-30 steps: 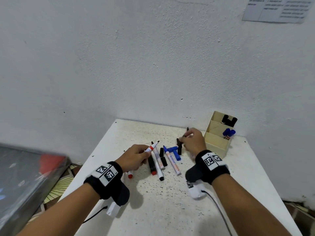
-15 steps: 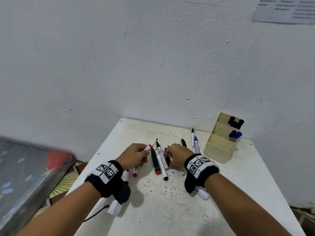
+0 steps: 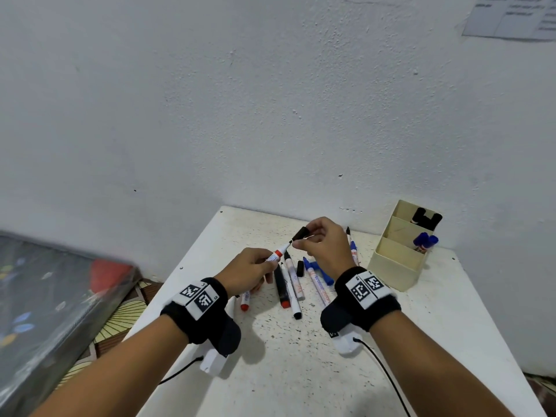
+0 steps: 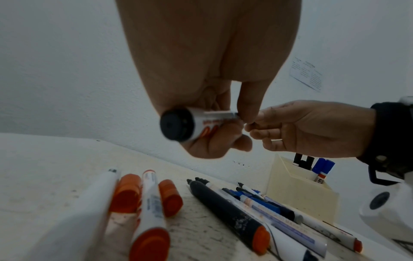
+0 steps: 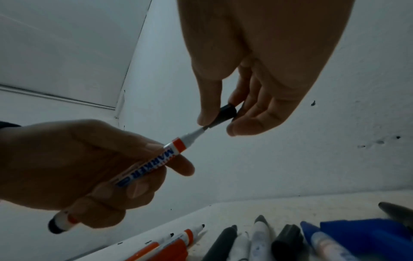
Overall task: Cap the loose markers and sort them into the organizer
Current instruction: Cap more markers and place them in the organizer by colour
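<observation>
A: Above the middle of the tabletop (image 3: 301, 356), toward its far edge, the left hand (image 3: 249, 270) is wrapped round the barrel of a red-banded whiteboard marker (image 3: 275, 256), nib aimed up and away toward the right hand (image 3: 326, 245).

B: And the right?

A: Thumb and fingers are pinched on a black cap (image 5: 224, 113), its mouth right at the nib — the right wrist view shows the tip just entering.

B: So the axes line up?

A: Nearly; cap and barrel lie along one slanted line, the cap beyond the tip. I'd judge a straight push along that line seats it.

B: Any writing?

A: "MARKER" in blue on the barrel; nothing else legible.

B: The rest?

A: Loose markers (image 3: 290, 284) and caps lie under the hands; the cream organizer (image 3: 397, 266) stands near the far right corner — black-capped and blue-capped markers already inside.
</observation>
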